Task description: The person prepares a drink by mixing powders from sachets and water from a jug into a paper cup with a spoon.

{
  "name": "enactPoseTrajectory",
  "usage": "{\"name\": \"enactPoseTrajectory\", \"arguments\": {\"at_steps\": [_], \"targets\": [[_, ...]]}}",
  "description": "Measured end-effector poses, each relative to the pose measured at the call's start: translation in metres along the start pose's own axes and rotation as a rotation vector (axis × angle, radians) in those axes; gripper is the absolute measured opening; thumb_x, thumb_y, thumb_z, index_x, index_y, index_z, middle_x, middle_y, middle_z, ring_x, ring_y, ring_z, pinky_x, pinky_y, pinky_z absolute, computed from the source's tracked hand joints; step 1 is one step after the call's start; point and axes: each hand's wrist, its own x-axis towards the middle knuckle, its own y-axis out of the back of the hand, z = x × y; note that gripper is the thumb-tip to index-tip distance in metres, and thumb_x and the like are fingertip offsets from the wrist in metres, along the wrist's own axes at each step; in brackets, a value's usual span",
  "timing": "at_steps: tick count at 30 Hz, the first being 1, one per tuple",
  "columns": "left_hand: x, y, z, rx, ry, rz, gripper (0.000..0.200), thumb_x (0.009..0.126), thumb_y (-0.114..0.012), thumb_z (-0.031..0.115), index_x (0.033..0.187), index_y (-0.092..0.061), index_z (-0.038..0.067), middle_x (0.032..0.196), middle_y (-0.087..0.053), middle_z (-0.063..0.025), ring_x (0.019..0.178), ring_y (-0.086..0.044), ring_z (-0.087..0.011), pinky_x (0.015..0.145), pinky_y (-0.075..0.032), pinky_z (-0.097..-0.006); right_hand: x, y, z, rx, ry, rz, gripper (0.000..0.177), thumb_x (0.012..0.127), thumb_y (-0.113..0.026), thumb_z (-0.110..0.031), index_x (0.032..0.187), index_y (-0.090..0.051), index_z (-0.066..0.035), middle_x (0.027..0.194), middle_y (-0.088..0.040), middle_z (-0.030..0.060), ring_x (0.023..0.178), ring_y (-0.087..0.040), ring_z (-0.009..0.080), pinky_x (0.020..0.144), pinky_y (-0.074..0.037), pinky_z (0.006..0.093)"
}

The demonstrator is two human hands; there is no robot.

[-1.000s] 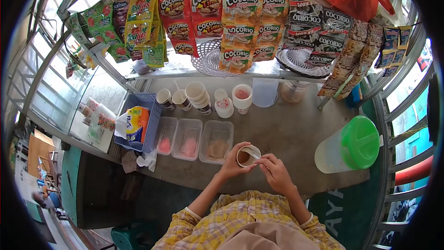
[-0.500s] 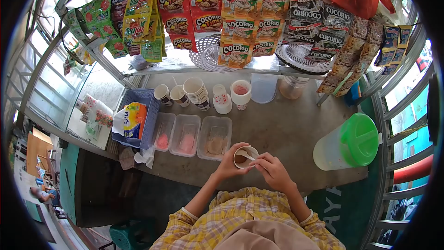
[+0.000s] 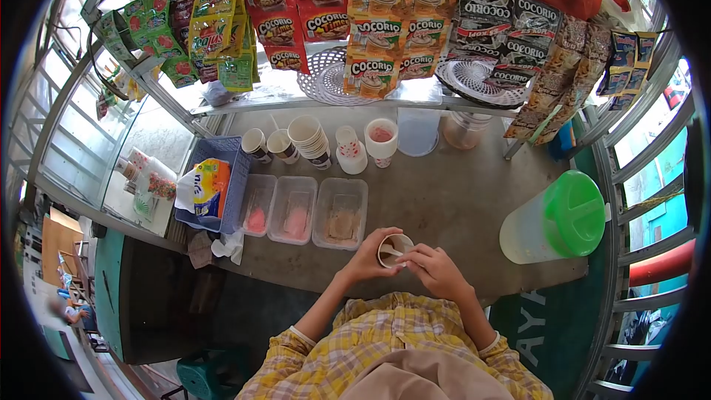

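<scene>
My left hand (image 3: 370, 258) is wrapped round a paper cup (image 3: 404, 240) at the counter's near edge. The cup is tilted a little towards me, and something brown shows inside it. In my right hand (image 3: 437, 270) is the handle of a white plastic spoon (image 3: 395, 252), whose other end reaches down into the cup. The bowl of the spoon is partly hidden. To the left of the cup stands a clear tub of brown powder (image 3: 343, 222), with two tubs of pink powder (image 3: 295, 218) beyond it.
Stacked paper cups (image 3: 308, 137) line the back, beside a cup of pink stuff (image 3: 381, 135). A green-lidded jug (image 3: 570, 215) stands on the right. A blue basket (image 3: 238, 185) with a tissue pack sits left. Drink sachets (image 3: 381, 30) hang above.
The spoon has shifted inside the cup and its handle now lies lower against the rim. Both hands stay in nearly the same place. The view has tipped slightly.
</scene>
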Motion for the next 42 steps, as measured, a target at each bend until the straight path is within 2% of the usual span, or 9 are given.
{"name": "enactPoseTrajectory", "arguments": {"at_steps": [8, 11, 13, 16, 26, 28, 31, 35, 42], "targets": [[-0.006, -0.013, -0.008, 0.026, 0.003, 0.042, 0.077, 0.063, -0.084, 0.022, 0.130, -0.049, 0.008, 0.121, -0.055, -0.0124, 0.113, -0.054, -0.0285, 0.096, -0.044, -0.0371, -0.006, -0.005, 0.004, -0.088, -0.099, 0.037, 0.019, 0.096, -0.053, -0.023, 0.098, -0.067, -0.009, 0.088, -0.063, 0.0052, 0.079, -0.059, 0.0250, 0.074, -0.039, 0.0357], [-0.007, -0.017, -0.016, 0.048, -0.047, 0.035, 0.078, 0.065, -0.085, 0.018, 0.132, -0.046, 0.007, 0.122, -0.053, -0.0098, 0.113, -0.055, -0.0211, 0.094, -0.046, -0.0326, -0.005, -0.006, 0.005, -0.095, -0.089, 0.090, 0.020, 0.095, -0.054, -0.023, 0.096, -0.067, -0.009, 0.085, -0.064, 0.0058, 0.078, -0.059, 0.0259, 0.072, -0.039, 0.0363], [-0.007, -0.016, -0.010, 0.076, -0.046, 0.057, 0.077, 0.064, -0.085, 0.021, 0.130, -0.048, 0.007, 0.122, -0.055, -0.0116, 0.113, -0.055, -0.0266, 0.095, -0.044, -0.0357, -0.004, -0.008, 0.008, -0.168, -0.061, 0.121, 0.020, 0.095, -0.054, -0.023, 0.094, -0.067, -0.008, 0.084, -0.064, 0.0063, 0.077, -0.059, 0.0265, 0.070, -0.038, 0.0369], [-0.006, -0.016, -0.007, 0.091, -0.036, 0.060, 0.076, 0.063, -0.084, 0.023, 0.129, -0.050, 0.007, 0.121, -0.056, -0.0127, 0.112, -0.055, -0.0294, 0.096, -0.043, -0.0375, -0.003, -0.008, 0.008, -0.059, -0.107, 0.039, 0.021, 0.095, -0.054, -0.024, 0.093, -0.067, -0.007, 0.084, -0.064, 0.0073, 0.075, -0.059, 0.0274, 0.070, -0.038, 0.0371], [0.001, -0.017, -0.006, 0.103, -0.036, 0.051, 0.075, 0.063, -0.083, 0.026, 0.129, -0.050, 0.008, 0.118, -0.057, -0.0134, 0.109, -0.055, -0.0305, 0.094, -0.043, -0.0379, -0.003, -0.016, 0.011, -0.040, -0.129, 0.149, 0.023, 0.095, -0.053, -0.024, 0.090, -0.065, -0.006, 0.082, -0.063, 0.0092, 0.074, -0.059, 0.0295, 0.068, -0.039, 0.0387], [0.002, -0.015, -0.003, 0.127, -0.012, 0.015, 0.077, 0.064, -0.084, 0.022, 0.131, -0.048, 0.008, 0.120, -0.054, -0.0117, 0.110, -0.055, -0.0260, 0.093, -0.044, -0.0348, -0.002, -0.015, 0.012, -0.112, -0.108, 0.140, 0.022, 0.095, -0.053, -0.022, 0.088, -0.064, -0.005, 0.079, -0.062, 0.0097, 0.072, -0.058, 0.0295, 0.068, -0.039, 0.0389], [0.000, -0.014, -0.007, 0.126, -0.020, 0.017, 0.078, 0.065, -0.084, 0.019, 0.132, -0.047, 0.008, 0.121, -0.053, -0.0106, 0.111, -0.055, -0.0229, 0.093, -0.045, -0.0328, -0.002, -0.014, 0.013, 0.065, -0.116, 0.156, 0.021, 0.095, -0.053, -0.021, 0.089, -0.065, -0.005, 0.080, -0.062, 0.0096, 0.072, -0.058, 0.0297, 0.068, -0.039, 0.0391], [-0.002, -0.018, -0.009, 0.038, -0.006, 0.075, 0.078, 0.062, -0.084, 0.023, 0.130, -0.050, 0.008, 0.118, -0.056, -0.0125, 0.110, -0.055, -0.0296, 0.094, -0.043, -0.0369, -0.002, -0.013, 0.013, -0.093, -0.099, 0.147, 0.020, 0.095, -0.053, -0.021, 0.091, -0.065, -0.006, 0.080, -0.062, 0.0091, 0.072, -0.058, 0.0291, 0.068, -0.039, 0.0388], [0.003, -0.021, -0.012, -0.040, 0.018, 0.085, 0.077, 0.065, -0.084, 0.020, 0.131, -0.048, 0.007, 0.120, -0.055, -0.0117, 0.110, -0.056, -0.0263, 0.094, -0.044, -0.0352, 0.000, -0.007, 0.010, -0.073, -0.101, 0.155, 0.022, 0.096, -0.052, -0.023, 0.091, -0.065, -0.006, 0.082, -0.062, 0.0088, 0.073, -0.058, 0.0287, 0.068, -0.039, 0.0387]]}}
